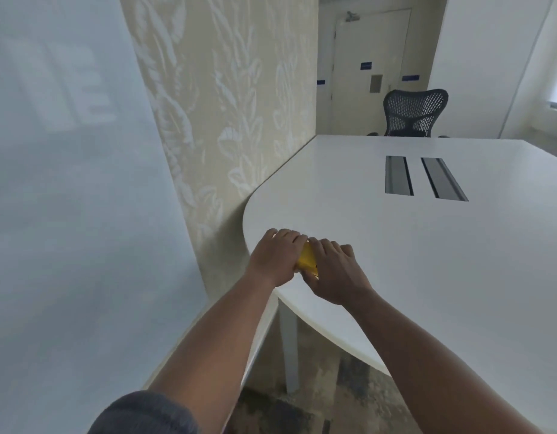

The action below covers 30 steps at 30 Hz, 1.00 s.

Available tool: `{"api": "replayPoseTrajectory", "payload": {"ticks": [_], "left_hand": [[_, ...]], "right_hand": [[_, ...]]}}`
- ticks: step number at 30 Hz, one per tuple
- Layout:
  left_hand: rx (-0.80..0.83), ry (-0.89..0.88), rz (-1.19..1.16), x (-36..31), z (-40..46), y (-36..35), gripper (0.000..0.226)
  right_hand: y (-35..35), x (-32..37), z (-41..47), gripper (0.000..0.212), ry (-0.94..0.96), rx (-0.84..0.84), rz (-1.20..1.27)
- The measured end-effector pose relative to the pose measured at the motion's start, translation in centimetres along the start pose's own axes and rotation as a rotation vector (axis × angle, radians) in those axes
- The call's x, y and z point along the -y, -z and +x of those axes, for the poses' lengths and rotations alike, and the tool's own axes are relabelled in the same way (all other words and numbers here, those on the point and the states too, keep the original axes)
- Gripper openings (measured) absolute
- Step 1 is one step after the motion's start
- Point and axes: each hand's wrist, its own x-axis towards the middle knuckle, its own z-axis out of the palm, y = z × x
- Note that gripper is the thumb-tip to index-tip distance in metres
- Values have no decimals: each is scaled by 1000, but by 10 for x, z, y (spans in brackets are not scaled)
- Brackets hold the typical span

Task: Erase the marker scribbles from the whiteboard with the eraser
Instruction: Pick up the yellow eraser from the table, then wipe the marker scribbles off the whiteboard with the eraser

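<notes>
A yellow eraser [306, 262] rests at the near left corner of the white table [427, 245]. My left hand [275, 256] covers its left side and my right hand [335, 272] covers its right side, both with fingers curled over it. Only a narrow yellow strip shows between the hands. The whiteboard [67, 183] fills the left of the view as a pale glossy surface. I see no marker scribbles on it, only faint reflections.
Patterned cream wallpaper [227, 104] runs between the whiteboard and the table. Two grey cable slots [424, 179] sit in the tabletop. A black mesh chair [414, 112] stands at the table's far end before a white door [371, 64]. A table leg [288, 343] and dark carpet lie below.
</notes>
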Motion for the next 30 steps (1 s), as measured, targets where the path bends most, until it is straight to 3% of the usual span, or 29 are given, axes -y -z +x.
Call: {"api": "replayPoseTrajectory", "payload": {"ticks": [6,15,25,30], "left_hand": [[-176,84,163,55,-74,85,60],[-367,279,417,146,-241,234,65],[-510,561,595,206,-413,322,64],[-556,761,709,219,-483,352,67]], "right_hand": [[49,95,27,63,87,-160,105],[124,296,54,51,181,-430,488],[181,490,58,50,295,-477,711],[207,564,51,68,473,-485,853]]}}
